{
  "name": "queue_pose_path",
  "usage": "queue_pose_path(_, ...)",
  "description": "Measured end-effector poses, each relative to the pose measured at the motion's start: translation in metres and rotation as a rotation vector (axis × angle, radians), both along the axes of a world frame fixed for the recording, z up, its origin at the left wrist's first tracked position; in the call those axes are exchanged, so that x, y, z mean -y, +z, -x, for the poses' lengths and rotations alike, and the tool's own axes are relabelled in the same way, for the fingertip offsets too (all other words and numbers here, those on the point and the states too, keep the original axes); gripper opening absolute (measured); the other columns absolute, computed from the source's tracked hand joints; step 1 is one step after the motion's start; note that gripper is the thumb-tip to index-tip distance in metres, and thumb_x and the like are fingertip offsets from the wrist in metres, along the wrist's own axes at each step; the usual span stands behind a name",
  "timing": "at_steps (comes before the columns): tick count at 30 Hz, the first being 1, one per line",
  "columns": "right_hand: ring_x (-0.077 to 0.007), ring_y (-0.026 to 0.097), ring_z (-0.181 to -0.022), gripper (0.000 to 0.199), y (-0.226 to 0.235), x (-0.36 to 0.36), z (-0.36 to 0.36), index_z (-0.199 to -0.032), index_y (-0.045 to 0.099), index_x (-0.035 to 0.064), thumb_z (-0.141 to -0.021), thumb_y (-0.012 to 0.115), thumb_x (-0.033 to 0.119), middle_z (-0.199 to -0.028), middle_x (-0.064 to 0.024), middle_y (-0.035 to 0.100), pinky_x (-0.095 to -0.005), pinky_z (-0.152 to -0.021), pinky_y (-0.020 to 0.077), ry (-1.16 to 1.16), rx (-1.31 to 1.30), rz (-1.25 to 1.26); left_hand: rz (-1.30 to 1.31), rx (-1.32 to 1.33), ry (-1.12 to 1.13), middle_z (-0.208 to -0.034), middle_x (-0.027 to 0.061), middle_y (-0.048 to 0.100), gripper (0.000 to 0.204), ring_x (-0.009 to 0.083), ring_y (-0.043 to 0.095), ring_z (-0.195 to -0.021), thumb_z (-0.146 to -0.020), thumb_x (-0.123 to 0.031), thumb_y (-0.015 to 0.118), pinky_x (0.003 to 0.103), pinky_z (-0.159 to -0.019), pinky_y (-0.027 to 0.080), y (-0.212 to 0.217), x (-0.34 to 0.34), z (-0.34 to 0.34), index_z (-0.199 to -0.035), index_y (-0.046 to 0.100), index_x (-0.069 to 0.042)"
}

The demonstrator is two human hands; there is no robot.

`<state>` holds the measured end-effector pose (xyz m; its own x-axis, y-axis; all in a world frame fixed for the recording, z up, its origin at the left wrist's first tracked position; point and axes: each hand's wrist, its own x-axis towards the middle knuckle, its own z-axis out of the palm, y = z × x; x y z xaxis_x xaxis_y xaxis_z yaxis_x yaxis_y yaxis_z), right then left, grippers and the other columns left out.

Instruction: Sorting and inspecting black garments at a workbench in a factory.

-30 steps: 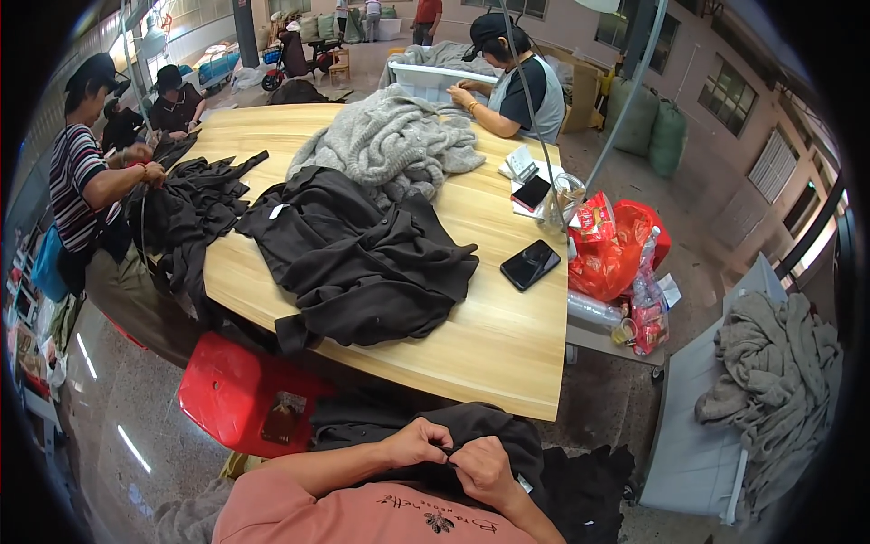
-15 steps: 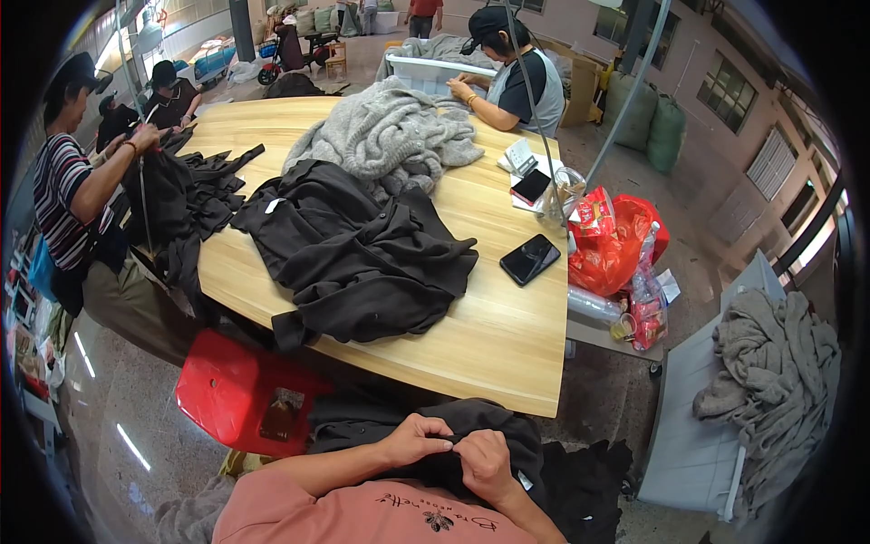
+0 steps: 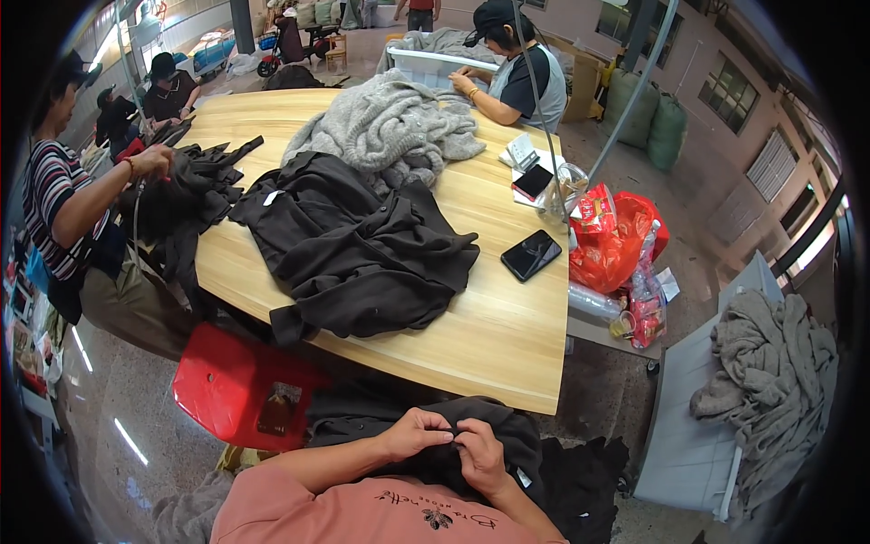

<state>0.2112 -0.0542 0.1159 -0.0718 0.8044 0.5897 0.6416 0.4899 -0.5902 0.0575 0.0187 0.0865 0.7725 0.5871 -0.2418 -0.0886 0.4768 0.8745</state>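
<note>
Black garment pinched by left hand and right hand, wooden table ahead, red stool left

wearer: salmon-pink short-sleeved shirt | chest: small dark print with script line | forearms bare | hands ungloved, no rings seen

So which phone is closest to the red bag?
The black phone lying alone on the bare table, close to the red bag. The other phone rests farther back on papers.
</note>
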Motion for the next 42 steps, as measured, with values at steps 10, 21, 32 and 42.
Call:
queue_pose_path(10,-0.0276,0.058,-0.064,0.022,-0.015,0.009,0.004,-0.084,0.052,-0.0012,-0.064,0.057,-0.004,-0.082,-0.0154,0.056,-0.0317,-0.053,0.0482,-0.073,0.186,-0.121,-0.053,0.001,0.018,-0.075,-0.0028,0.058,0.006,0.0024,0.048,-0.069,-0.082,-0.006,0.059,0.017,-0.063,0.039,-0.002,0.005,-0.003,-0.083,0.062,-0.001)
queue_pose_path(21,-0.0241,0.057,-0.064,0.015,-0.01,0.006,-0.001,-0.081,0.058,0.0028,-0.068,0.059,-0.005,-0.08,-0.0104,0.055,-0.0288,-0.055,0.0472,0.036,-0.041,0.134,-0.008,-0.001,-0.048,-0.078,-0.0007,0.06,0.009,0.0032,0.051,-0.071,-0.08,-0.005,0.061,0.018,-0.064,0.042,-0.005,0.001,0.004,-0.087,0.063,0.0)
queue_pose_path(32,-0.0146,0.056,-0.073,0.014,-0.007,0.002,-0.009,-0.08,0.06,0.0006,-0.068,0.064,-0.005,-0.077,-0.0069,0.057,-0.0248,-0.066,0.045,0.169,-0.516,0.566,-0.102,-0.027,-0.023,-0.078,0.0006,0.062,0.011,0.0043,0.053,-0.072,-0.077,-0.003,0.064,0.019,-0.066,0.044,-0.002,0.002,0.007,-0.087,0.063,0.001)
queue_pose_path(42,-0.0073,0.053,-0.068,0.015,-0.013,0.002,-0.01,-0.085,0.058,-0.0013,-0.072,0.063,0.001,-0.075,-0.0051,0.058,-0.0231,-0.059,0.0432,0.206,-0.407,0.862,-0.186,-0.074,-0.048,-0.075,0.0004,0.062,0.008,0.0042,0.053,-0.069,-0.076,-0.003,0.065,0.02,-0.063,0.044,-0.002,0.002,0.015,-0.083,0.063,0.0)
